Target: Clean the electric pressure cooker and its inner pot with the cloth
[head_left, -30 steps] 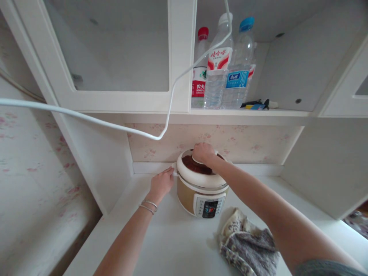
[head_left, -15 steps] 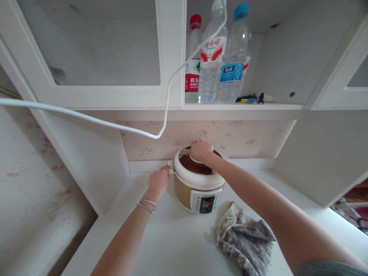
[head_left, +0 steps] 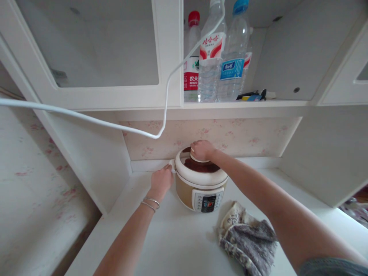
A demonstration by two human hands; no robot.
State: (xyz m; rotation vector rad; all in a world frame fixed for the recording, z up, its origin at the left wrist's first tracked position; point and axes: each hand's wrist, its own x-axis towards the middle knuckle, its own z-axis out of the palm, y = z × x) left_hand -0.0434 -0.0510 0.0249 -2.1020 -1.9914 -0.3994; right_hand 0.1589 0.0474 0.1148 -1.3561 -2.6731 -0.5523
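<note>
An electric pressure cooker (head_left: 184,190) with a gold body, a white and brown lid (head_left: 198,177) and a front control panel stands at the back of the white counter (head_left: 169,241). My right hand (head_left: 202,150) is closed round the handle on top of the lid, hiding most of it. At the cooker's left side, my left hand (head_left: 162,178) grips the small white side handle (head_left: 173,165), its fingers partly hidden. The lid sits on the body. A grey and cream cloth (head_left: 248,241) lies crumpled on the counter, to the right and nearer to me.
Above the counter hangs a white cabinet (head_left: 115,97) with several plastic bottles (head_left: 211,69) on its open shelf. A white cable (head_left: 100,122) loops across the view in front of it. Side panels (head_left: 324,153) and a flowered wall (head_left: 155,140) enclose the counter's back.
The view has shifted slightly, so the cooker and cloth appear a little further right. Both hands keep their holds on the cooker.
</note>
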